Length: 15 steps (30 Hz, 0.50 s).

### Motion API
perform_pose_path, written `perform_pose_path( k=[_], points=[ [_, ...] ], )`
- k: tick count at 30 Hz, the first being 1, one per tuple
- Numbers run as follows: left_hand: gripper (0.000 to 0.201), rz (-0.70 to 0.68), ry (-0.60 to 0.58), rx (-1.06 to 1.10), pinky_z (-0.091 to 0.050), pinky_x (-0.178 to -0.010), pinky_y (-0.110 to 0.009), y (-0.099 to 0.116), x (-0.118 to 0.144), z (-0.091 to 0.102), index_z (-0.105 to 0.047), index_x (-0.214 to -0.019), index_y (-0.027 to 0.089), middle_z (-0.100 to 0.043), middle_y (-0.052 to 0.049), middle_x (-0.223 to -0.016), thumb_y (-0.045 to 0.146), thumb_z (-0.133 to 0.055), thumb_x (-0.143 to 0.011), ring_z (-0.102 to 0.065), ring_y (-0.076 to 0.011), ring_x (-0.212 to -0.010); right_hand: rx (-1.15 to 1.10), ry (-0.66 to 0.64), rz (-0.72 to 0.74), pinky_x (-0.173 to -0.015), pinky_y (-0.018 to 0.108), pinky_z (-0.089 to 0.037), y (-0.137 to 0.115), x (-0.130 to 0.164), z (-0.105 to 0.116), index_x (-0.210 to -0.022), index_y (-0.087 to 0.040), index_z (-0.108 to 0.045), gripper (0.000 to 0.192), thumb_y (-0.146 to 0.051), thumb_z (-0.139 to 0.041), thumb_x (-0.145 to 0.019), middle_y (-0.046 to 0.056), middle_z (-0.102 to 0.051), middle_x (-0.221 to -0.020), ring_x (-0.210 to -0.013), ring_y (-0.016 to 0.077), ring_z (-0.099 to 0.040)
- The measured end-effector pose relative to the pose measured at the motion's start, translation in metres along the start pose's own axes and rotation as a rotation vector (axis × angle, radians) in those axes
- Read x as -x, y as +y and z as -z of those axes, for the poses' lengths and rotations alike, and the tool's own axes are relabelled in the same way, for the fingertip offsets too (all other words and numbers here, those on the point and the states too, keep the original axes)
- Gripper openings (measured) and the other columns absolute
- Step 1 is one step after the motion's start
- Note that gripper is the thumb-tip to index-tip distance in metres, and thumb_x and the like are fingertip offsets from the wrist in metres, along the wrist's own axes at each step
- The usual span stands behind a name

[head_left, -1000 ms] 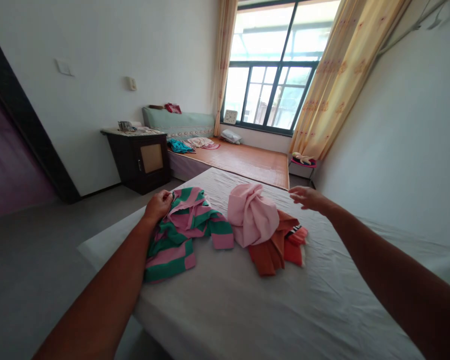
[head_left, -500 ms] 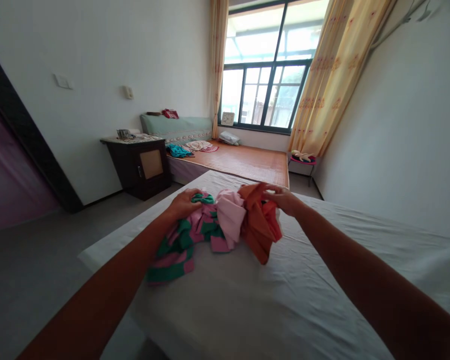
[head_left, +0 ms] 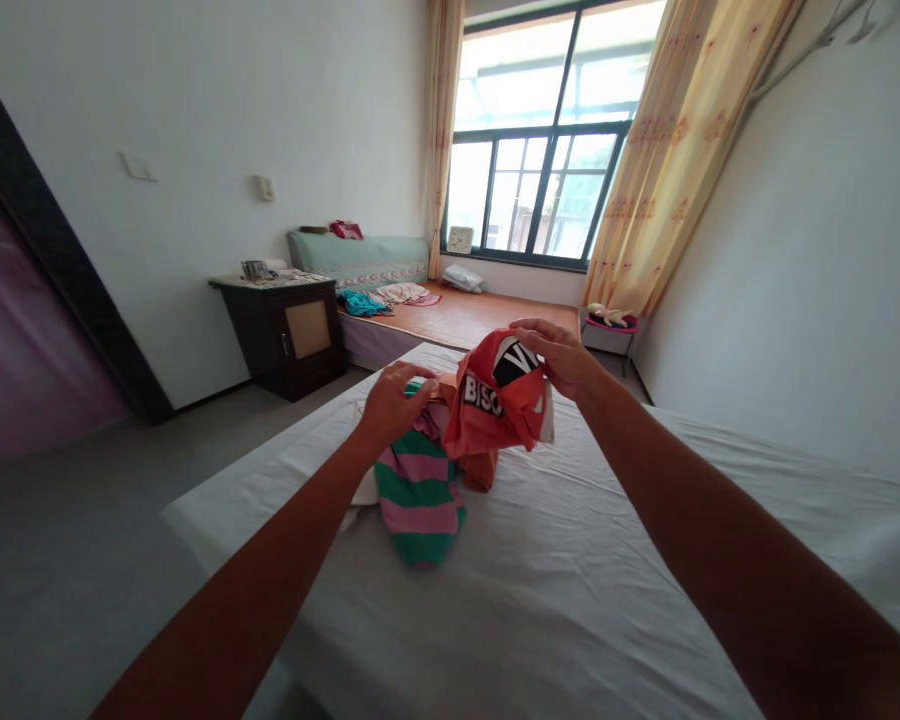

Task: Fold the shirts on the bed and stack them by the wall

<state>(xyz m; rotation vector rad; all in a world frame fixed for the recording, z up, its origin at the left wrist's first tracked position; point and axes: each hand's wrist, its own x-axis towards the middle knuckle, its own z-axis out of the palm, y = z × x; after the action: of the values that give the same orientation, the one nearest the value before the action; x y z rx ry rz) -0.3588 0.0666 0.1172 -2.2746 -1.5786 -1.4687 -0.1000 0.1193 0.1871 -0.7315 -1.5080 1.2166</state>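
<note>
Both hands clamped on clothes above bed point(head_left: 570, 580): left hand point(head_left: 394, 402) grips striped garment point(head_left: 420, 490), right hand point(head_left: 559, 355) grips orange shirt point(head_left: 495, 400).

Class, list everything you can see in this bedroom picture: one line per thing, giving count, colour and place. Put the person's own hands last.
orange-red garment: one, white lettering, lifted over the near bed
striped garment: one, green and pink, hanging onto the sheet
bed sheet: one, white, foreground
cabinet: one, dark brown, by the left wall
far bed: one, orange mat, under the window
curtains: two, yellow, beside the window
clock: one, white, on the sill
left hand: gripping the bunched clothes
right hand: gripping the orange-red garment
</note>
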Motion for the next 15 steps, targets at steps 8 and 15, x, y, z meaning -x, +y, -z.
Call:
perform_pose_path(
  k=[8, 15],
  points=[
    [0.018, -0.008, -0.329, -0.068, -0.045, -0.071, -0.031, 0.026, 0.004, -0.043, -0.067, -0.091, 0.021, -0.067, -0.007, -0.085, 0.021, -0.059, -0.075, -0.063, -0.0233, -0.08, 0.124, 0.041, 0.233, -0.068, 0.03, -0.053, -0.025, 0.002, 0.0, -0.1, -0.026, -0.063, 0.04, -0.05, -0.07, -0.069, -0.001, -0.068, -0.082, -0.073, 0.016, -0.064],
    [0.014, 0.097, -0.142, -0.198, -0.042, -0.064, -0.027, -0.016, -0.02, 0.004, -0.067, -0.081, 0.019, -0.067, -0.004, -0.075, 0.023, -0.055, -0.075, -0.061, -0.019, -0.069, 0.719, 0.465, 0.425, -0.074, 0.038, -0.052, -0.045, 0.001, 0.061, -0.087, -0.022, -0.068, 0.025, -0.041, -0.066, -0.071, 0.004, -0.068, -0.085, -0.088, 0.0233, -0.062]
  ],
)
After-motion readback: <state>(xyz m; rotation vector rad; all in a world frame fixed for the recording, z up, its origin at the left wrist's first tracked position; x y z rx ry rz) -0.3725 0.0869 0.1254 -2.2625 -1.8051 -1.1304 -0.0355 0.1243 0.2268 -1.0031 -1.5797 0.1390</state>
